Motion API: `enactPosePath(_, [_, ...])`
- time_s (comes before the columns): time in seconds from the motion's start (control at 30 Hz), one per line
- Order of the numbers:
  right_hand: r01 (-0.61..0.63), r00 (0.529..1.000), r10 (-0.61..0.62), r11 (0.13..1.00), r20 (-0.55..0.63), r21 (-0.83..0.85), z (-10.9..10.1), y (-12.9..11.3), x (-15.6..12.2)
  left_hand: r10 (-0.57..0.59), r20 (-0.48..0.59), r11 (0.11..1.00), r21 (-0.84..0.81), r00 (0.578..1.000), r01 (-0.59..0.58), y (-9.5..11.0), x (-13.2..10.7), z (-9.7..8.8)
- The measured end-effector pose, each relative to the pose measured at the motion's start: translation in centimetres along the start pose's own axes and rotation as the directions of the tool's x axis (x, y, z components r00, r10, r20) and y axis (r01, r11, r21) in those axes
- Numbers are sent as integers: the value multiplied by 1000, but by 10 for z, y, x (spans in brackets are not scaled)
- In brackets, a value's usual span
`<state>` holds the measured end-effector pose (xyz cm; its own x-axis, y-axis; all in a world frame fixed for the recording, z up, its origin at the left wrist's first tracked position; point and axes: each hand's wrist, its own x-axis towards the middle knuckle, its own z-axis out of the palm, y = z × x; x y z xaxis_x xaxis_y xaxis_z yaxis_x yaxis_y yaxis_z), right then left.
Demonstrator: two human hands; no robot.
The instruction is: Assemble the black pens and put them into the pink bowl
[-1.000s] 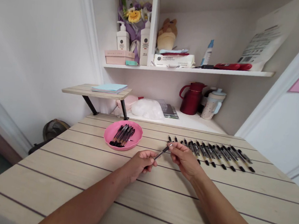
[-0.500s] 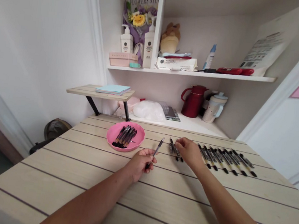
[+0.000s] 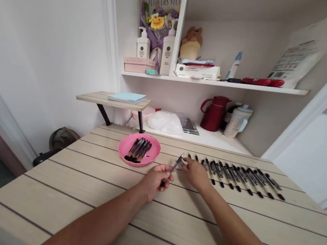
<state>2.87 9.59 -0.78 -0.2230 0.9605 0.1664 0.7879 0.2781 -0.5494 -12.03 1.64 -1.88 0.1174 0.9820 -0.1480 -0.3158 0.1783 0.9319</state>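
My left hand (image 3: 157, 180) is closed around a pen (image 3: 176, 164), which tilts with its pointed, silvery end up and to the right. Right beside that end, my right hand (image 3: 196, 175) has its fingers pinched together; a small thing between them is too hidden to name. Past the right hand lies a row of dark pens (image 3: 235, 177), side by side on the table, a few partly behind my fingers. Left of my hands, more pens (image 3: 139, 149) are bunched in a pink scalloped tray (image 3: 124, 145).
The slatted wooden table (image 3: 106, 206) bears a small raised shelf (image 3: 95, 98) with blue paper (image 3: 127, 97) on it. Behind stand a red jug (image 3: 215, 114) and a pale lidded cup (image 3: 237, 121), beside a white plastic bag (image 3: 165, 122). Bottles and a pink box (image 3: 139, 65) fill the upper shelf.
My right hand has moved left from the pens on the table to the tip of the held pen. The left hand keeps its hold. The view has shifted slightly.
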Motion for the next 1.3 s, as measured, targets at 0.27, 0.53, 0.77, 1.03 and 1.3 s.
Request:
enactPosePath(0.27, [-13,990,124,514,-59,858,-29,7,-3,-17,27,995,103,999,14,2,-2,1])
enactPosePath(0.53, [-29,987,160,250,-12,968,-28,1,-7,-24,24,990,139,999,21,5,-4,2])
enactPosePath(0.77, [-21,990,137,229,-11,973,-28,0,-9,-21,1,990,138,1000,21,5,-5,4])
enactPosePath(1.03, [-39,996,90,300,12,953,-22,1,-9,-21,13,988,150,1000,19,4,-3,3])
enactPosePath(1.3, [-55,997,-36,370,74,927,-19,0,-13,1,22,986,165,1000,-5,3,-4,3])
